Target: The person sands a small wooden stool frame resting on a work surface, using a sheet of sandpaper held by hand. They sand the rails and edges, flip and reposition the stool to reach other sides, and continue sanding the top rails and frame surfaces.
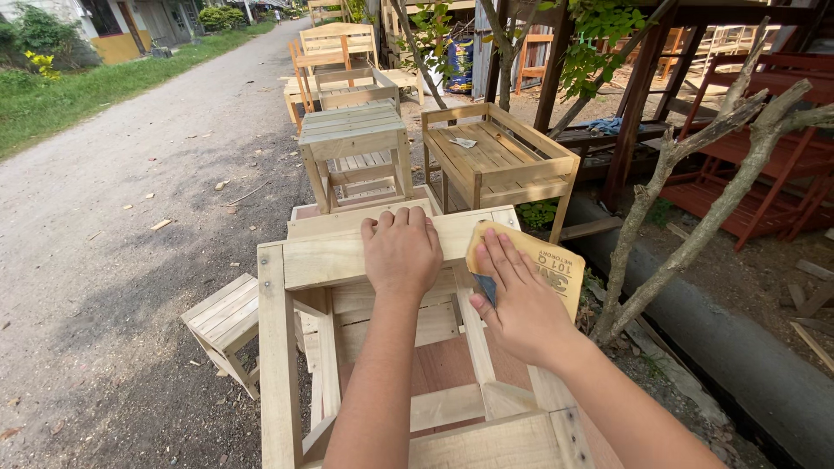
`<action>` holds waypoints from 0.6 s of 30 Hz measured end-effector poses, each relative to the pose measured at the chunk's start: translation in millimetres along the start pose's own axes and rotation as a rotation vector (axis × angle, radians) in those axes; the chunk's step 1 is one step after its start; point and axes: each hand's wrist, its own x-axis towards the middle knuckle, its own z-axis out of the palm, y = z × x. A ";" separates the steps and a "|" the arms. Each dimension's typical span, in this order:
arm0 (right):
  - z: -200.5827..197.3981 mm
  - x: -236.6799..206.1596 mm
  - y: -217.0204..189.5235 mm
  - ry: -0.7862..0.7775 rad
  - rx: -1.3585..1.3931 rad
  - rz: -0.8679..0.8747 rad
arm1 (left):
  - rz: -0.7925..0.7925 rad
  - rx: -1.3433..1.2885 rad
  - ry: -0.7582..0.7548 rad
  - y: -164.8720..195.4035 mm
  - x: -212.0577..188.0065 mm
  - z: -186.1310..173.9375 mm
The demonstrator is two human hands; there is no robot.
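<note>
the left hand point(401, 252) lies flat, palm down, on the top rail of an unfinished wooden frame point(271, 347), its fingers point(395, 219) together and stretched out, holding nothing. just right of this hand, the right hand point(517, 300) presses a sheet of sandpaper point(547, 265) against the same rail at the frame's far right corner, with its fingers point(495, 260) spread open on top of the sheet, not curled around it. left of the frame a small wooden stool point(224, 317) stands on the ground. beyond the frame stand more pale wooden benches point(499, 161).
</note>
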 end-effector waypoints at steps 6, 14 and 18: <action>-10.5 86.8 24.5 -0.069 0.010 0.270 | 0.009 0.015 -0.001 -1.3 -1.6 -0.8; 0.8 -7.6 -0.6 0.090 -0.017 0.048 | -0.017 0.037 -0.054 1.2 -0.9 -0.2; 3.5 74.3 27.0 0.087 0.057 0.172 | -0.003 0.045 -0.032 0.5 -0.8 -0.8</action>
